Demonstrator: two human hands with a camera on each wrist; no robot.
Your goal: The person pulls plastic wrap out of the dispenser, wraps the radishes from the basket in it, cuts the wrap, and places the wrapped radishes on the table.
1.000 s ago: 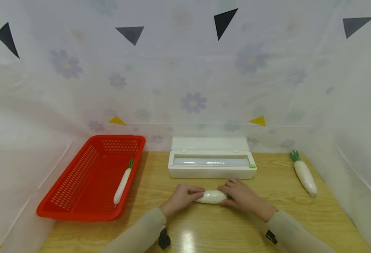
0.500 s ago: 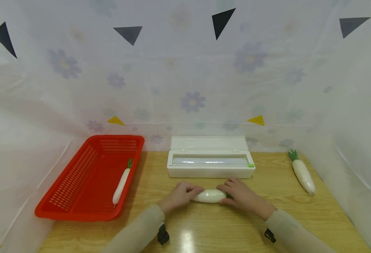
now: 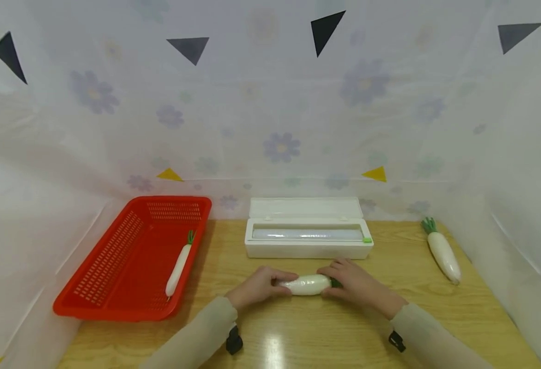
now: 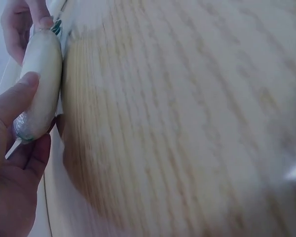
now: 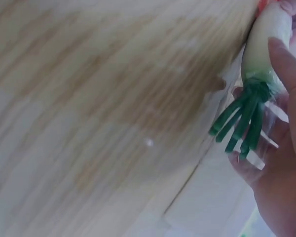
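Note:
A white daikon radish [image 3: 309, 285] with clear film around it lies crosswise between both hands, in front of the white box. My left hand [image 3: 257, 287] grips its tip end, thumb on one side and fingers on the other; the left wrist view shows shiny, crinkled film [image 4: 23, 122] there. At the leafy end, my right hand [image 3: 355, 285] holds the radish between thumb and fingers. Green leaf stubs [image 5: 244, 118] stick out beside the right palm in the right wrist view, with loose clear film trailing past them over the fingers.
Behind the hands stands a white cling film box [image 3: 309, 250], lid raised, a film roll inside. On the left, a red basket [image 3: 113, 313] contains a slim white radish [image 3: 178, 271]. Another daikon [image 3: 443, 256] lies far right on the wooden table [image 3: 325, 338]. Floral sheeting surrounds the table.
The left thumb and fingers have shifted their hold at the tip end and now stand further apart around it. My right hand stays at the leafy end.

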